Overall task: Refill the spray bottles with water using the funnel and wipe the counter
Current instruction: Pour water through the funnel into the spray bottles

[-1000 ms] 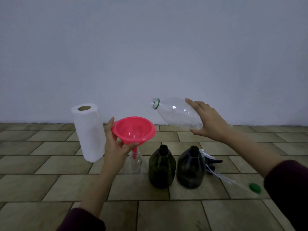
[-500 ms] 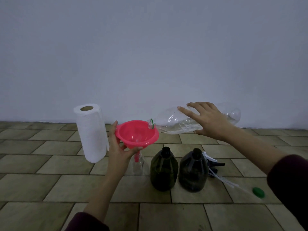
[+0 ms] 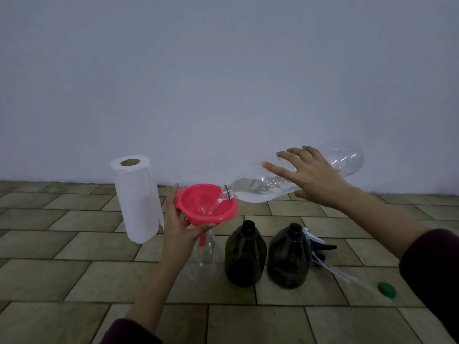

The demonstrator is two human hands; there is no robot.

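From my remote seat I see the left hand [image 3: 180, 225] gripping the pink funnel [image 3: 206, 204] by its rim, thumb behind and fingers curled under the bowl. The funnel's spout sits in the neck of a clear spray bottle [image 3: 206, 256] standing on the tiled counter [image 3: 99, 276]. The right hand [image 3: 314, 176] is wrapped over a large clear water bottle [image 3: 263, 186], held tipped almost flat with its mouth over the funnel's bowl (water lies along the bottle's lower side and a little shows at the mouth). Just right of the clear bottle stand two dark spray bottles [image 3: 245, 254], uncapped and side by side. Behind the right one lie the spray heads [image 3: 320, 247] with their white tubes. A green cap [image 3: 386, 290] lies farther right. A paper towel roll [image 3: 136, 197] stands upright left of the funnel.
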